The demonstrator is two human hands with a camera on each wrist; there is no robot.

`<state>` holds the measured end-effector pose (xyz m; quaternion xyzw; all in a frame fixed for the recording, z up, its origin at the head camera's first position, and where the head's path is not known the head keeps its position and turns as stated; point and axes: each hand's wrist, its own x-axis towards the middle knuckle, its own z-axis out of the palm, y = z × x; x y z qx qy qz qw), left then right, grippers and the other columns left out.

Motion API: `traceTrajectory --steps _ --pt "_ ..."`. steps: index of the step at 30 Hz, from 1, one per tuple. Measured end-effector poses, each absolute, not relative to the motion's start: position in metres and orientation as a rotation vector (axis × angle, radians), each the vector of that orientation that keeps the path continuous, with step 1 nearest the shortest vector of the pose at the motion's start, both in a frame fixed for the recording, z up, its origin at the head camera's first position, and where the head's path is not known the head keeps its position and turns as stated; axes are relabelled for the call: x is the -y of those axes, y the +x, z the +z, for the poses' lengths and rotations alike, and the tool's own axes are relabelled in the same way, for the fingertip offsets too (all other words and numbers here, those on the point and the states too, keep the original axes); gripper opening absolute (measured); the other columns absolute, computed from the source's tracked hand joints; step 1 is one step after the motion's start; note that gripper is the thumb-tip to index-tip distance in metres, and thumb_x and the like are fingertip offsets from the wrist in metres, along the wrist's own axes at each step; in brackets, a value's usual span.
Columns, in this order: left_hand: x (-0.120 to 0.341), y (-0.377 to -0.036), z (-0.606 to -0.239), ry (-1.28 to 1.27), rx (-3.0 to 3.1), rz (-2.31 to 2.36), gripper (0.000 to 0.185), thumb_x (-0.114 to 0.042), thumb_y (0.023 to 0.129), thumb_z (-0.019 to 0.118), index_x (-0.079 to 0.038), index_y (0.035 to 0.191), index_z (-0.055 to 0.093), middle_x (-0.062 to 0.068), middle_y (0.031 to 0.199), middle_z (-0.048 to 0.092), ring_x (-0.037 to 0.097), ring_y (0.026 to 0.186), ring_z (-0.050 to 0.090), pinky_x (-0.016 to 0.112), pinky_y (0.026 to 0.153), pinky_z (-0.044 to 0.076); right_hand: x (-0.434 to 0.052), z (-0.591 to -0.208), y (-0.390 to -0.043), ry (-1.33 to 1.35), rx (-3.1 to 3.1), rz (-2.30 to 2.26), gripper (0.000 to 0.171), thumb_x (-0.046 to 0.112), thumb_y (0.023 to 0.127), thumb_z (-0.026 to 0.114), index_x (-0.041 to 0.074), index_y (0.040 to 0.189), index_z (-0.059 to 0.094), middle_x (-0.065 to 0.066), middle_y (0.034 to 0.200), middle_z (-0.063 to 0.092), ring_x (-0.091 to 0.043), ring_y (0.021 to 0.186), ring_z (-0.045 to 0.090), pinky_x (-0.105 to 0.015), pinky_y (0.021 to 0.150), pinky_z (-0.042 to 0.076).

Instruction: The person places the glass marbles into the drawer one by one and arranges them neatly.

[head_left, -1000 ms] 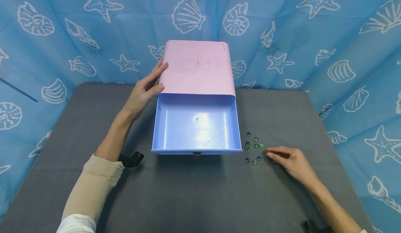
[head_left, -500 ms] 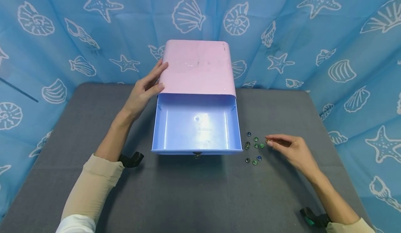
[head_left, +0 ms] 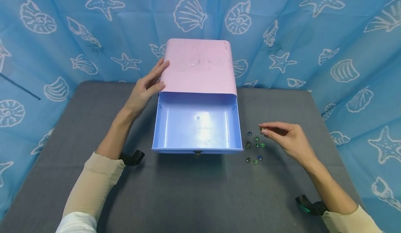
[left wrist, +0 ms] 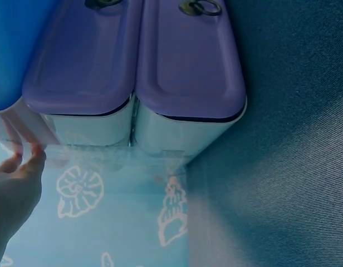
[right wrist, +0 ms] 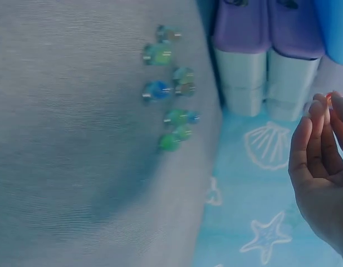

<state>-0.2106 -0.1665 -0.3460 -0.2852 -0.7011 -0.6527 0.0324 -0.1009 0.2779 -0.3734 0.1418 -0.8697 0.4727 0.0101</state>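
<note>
A small drawer cabinet with a pink top [head_left: 200, 69] stands at the back middle in the head view. Its light blue top drawer [head_left: 197, 128] is pulled out and holds nothing. My left hand [head_left: 139, 97] rests on the cabinet's left side, thumb and fingers spread along the edge. To the right of the drawer, my right hand [head_left: 292, 140] pinches a small glass marble [head_left: 262, 130] between thumb and fingers, raised above the table. Below it several green, blue and dark marbles [head_left: 257, 139] lie scattered on the cloth. The right wrist view shows an orange glint on the pinched marble [right wrist: 329, 100].
In the left wrist view, two purple lower drawers [left wrist: 191, 61] with ring pulls are closed beneath the top one. A grey cloth [head_left: 194, 198] covers the table. Behind it hangs a blue curtain [head_left: 213, 13] with white shells and starfish.
My right hand has lifted the marble off the cloth and moved away from me and slightly left, toward the drawer. My left hand stays on the cabinet.
</note>
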Motion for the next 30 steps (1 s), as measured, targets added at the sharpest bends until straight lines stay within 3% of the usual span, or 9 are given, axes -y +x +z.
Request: traceTrajectory --steps 16,30 --pt "0.165 -0.211 -0.348 -0.869 2.128 -2.046 0.057 -0.010 0.096 0.056 -0.006 0.151 0.040 0.007 0.165 0.017 0.013 0.151 0.012 0.037 0.121 0.016 -0.246 -0.324 -0.113 0.626 2.626 1.505 0.019 0.005 0.092 0.070 0.009 0.110 0.075 -0.004 0.100 0.075 -0.013 0.088 0.071 -0.021 0.075 0.056" --pt "0.164 -0.209 -0.348 -0.880 2.101 -2.058 0.058 -0.007 0.096 0.054 -0.005 0.152 0.038 0.007 0.165 0.017 0.014 0.152 0.012 0.034 0.121 0.014 -0.210 -0.301 -0.124 0.806 2.510 1.656 0.019 -0.001 0.091 0.068 0.000 0.109 0.073 -0.009 0.102 0.074 -0.019 0.088 0.071 -0.026 0.076 0.058"
